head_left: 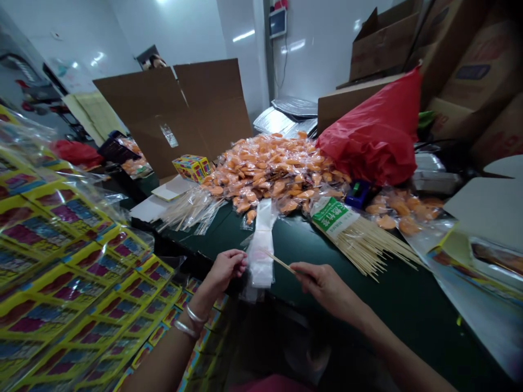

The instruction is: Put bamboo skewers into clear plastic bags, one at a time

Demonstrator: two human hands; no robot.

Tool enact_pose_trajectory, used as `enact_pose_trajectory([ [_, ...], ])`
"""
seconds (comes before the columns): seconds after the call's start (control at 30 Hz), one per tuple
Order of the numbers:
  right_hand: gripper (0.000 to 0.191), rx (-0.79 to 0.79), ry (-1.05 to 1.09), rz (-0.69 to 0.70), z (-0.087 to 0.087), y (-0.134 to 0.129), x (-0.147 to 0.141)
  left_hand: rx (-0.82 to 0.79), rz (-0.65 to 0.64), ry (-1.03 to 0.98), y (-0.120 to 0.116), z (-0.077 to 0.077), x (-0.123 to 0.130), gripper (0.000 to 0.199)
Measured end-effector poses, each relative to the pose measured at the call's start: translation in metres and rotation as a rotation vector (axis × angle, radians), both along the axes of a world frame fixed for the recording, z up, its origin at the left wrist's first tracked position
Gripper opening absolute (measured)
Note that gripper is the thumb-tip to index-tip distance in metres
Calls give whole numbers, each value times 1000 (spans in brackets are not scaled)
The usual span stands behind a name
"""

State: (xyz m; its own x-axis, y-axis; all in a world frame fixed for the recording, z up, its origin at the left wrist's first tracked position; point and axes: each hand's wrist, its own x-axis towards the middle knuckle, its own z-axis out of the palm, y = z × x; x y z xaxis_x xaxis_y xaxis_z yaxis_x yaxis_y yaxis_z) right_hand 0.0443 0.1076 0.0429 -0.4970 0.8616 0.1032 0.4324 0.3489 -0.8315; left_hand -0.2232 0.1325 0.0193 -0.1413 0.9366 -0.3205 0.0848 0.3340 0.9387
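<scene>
Thin bamboo skewers (281, 263) are pinched in my right hand (316, 280), their tips pointing left over a stack of clear plastic bags (262, 267). My left hand (227, 268) is at the left edge of those bags with thumb and fingers pressed together; whether it grips a bag edge I cannot make out. To the right lies a bundle of bamboo skewers (368, 239) in a green-labelled wrapper (333, 215). Behind the bags rises a heap of wrapped orange pieces (278, 169). Left of it are bagged skewers (192, 207).
Shrink-wrapped yellow boxes (81, 272) are stacked close on my left. A yellow carton (192, 167) stands beside the heap, before a tall cardboard sheet (175, 109). A red plastic bag (376, 130) and cardboard boxes (384, 46) fill the back right. The dark green table (298, 239) ends just before me.
</scene>
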Motion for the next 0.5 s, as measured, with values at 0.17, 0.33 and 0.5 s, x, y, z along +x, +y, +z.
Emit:
enact_pose_trajectory([
  [0.17,38,-3,-5,84,5,1,-16,-142,-58,-275,-10,-3,7,21],
  [0.33,37,32,-175,240,16,12,-32,-108,-86,-423,-15,-3,3,34],
  [0.5,37,86,-294,206,21,17,-30,-91,-50,-358,-21,2,10,40],
])
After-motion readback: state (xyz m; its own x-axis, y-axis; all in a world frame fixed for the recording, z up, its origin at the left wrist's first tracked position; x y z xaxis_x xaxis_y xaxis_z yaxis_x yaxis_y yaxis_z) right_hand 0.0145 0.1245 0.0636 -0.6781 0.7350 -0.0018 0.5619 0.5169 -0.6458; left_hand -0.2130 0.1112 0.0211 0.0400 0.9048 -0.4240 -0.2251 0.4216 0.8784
